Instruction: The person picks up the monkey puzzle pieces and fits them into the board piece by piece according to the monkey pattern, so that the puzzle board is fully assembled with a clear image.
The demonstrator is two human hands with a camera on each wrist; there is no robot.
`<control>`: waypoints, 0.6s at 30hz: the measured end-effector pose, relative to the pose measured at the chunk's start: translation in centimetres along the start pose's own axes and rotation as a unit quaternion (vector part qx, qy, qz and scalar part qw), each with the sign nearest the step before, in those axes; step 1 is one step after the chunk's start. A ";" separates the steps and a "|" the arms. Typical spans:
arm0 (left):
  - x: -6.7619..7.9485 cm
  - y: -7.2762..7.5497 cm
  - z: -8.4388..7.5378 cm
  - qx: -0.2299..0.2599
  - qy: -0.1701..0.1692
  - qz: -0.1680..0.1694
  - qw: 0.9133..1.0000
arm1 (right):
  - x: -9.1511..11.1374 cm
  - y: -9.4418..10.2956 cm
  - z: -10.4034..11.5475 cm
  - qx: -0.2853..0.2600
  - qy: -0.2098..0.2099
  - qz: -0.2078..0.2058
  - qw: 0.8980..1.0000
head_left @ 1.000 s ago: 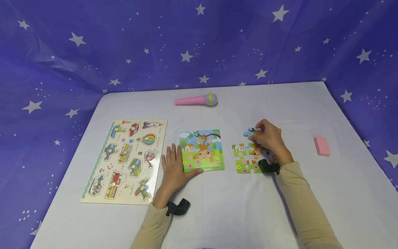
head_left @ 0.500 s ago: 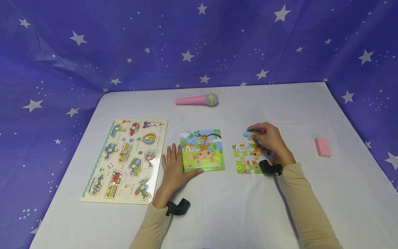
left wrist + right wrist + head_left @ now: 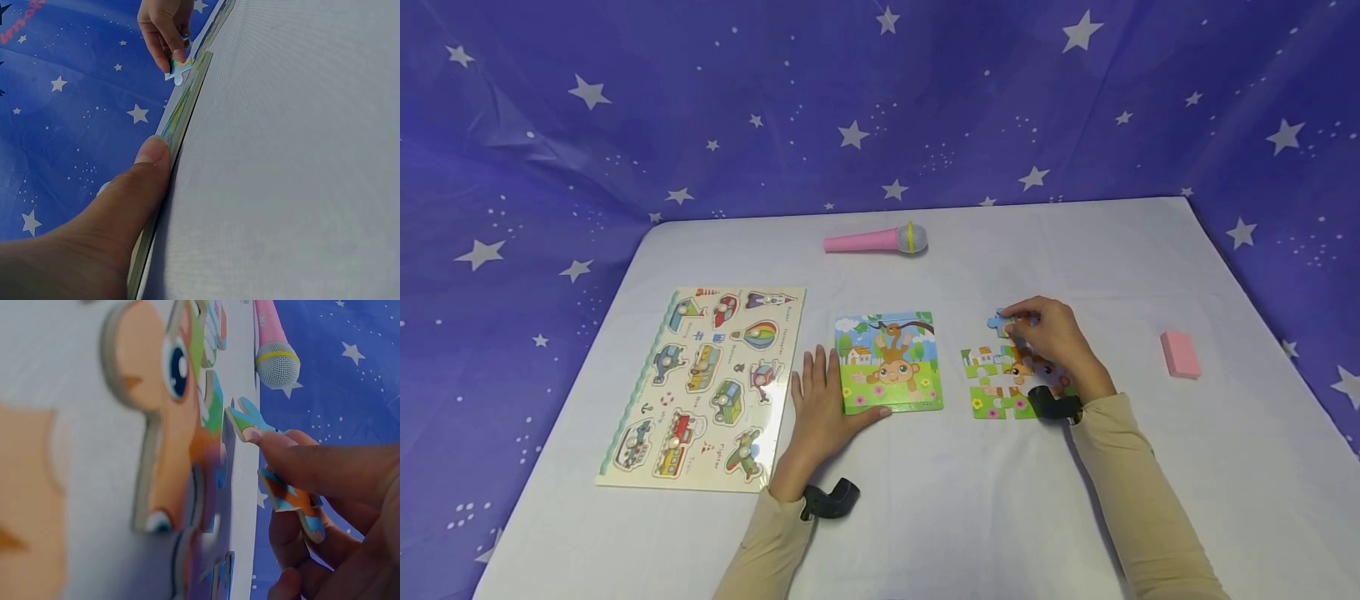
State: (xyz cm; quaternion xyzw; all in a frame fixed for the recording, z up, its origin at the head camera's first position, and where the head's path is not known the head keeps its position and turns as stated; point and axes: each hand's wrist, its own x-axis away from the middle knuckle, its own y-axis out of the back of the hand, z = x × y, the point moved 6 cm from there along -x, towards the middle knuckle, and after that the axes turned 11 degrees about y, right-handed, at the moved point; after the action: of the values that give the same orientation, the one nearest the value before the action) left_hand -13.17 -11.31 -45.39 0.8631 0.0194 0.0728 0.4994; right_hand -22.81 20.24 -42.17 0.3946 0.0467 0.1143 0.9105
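Note:
My left hand (image 3: 822, 410) rests with spread fingers at the left side of the square monkey puzzle board (image 3: 891, 387), its thumb along the near edge. In the left wrist view, the thumb (image 3: 134, 187) touches the board's rim. My right hand (image 3: 1051, 329) pinches a blue-and-green puzzle piece (image 3: 247, 419) between thumb and finger. A second puzzle piece (image 3: 290, 497), orange and blue, sits below the thumb, against the curled fingers. Beneath and beside that hand, several puzzle pieces (image 3: 987, 402) lie loosely grouped on the table; the wrist and its camera hide some.
A peg puzzle board (image 3: 700, 383) with vehicle pictures lies at the left. Towards the back lies a pink toy microphone (image 3: 872, 241). A pink block (image 3: 1181, 355) is at the right. White cloth covers the table (image 3: 940, 508); a purple starry backdrop (image 3: 790, 100) stands behind.
My right hand has shifted slightly right and nearer, and its fingers have moved around the pinched pieces. The left hand and the monkey board have stayed in place.

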 end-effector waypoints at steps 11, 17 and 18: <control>0.0 0.0 0.0 -0.006 0.002 0.001 1.000 | -0.4 -0.9 2.6 -0.023 0.050 -0.007 0.998; -0.1 0.0 0.0 -0.008 -0.002 -0.005 1.000 | -1.4 -2.9 5.7 -0.043 0.079 0.010 0.996; -0.1 0.0 0.0 -0.009 -0.003 -0.005 1.000 | -1.7 -3.3 6.2 -0.045 0.083 0.013 0.995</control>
State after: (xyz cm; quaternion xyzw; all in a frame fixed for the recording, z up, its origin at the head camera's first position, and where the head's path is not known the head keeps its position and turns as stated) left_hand -13.24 -11.31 -45.38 0.8585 0.0220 0.0678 0.5079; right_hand -22.79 13.22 -40.38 0.3434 0.1122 0.1604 0.9186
